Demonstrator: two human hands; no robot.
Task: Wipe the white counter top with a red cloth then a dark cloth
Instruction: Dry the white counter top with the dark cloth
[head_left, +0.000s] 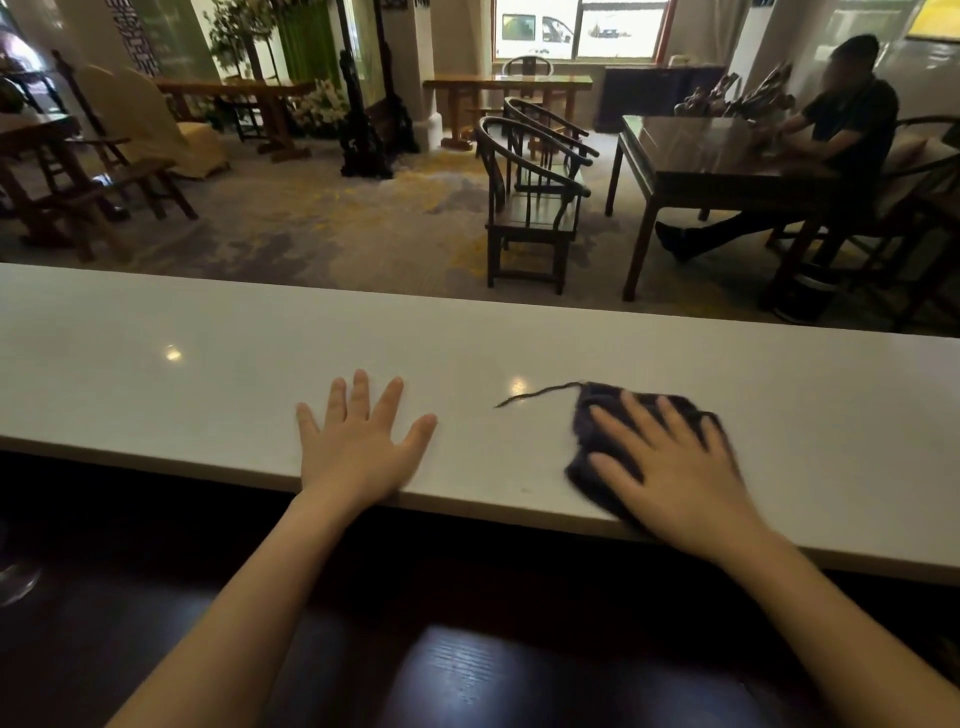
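Observation:
The white counter top (156, 364) runs across the view from left to right. A dark cloth (597, 415) lies folded on it near the front edge, right of centre, with a loose thread trailing to the left. My right hand (675, 467) presses flat on the dark cloth, fingers spread, slightly blurred. My left hand (358, 441) rests flat on the bare counter to the left, fingers apart, holding nothing. No red cloth is in view.
Below the counter's front edge is a dark wooden surface (467, 665). Beyond the counter are dark wooden chairs (530, 208), a dark table (717, 156) with a seated person (841, 124), and more tables at the left.

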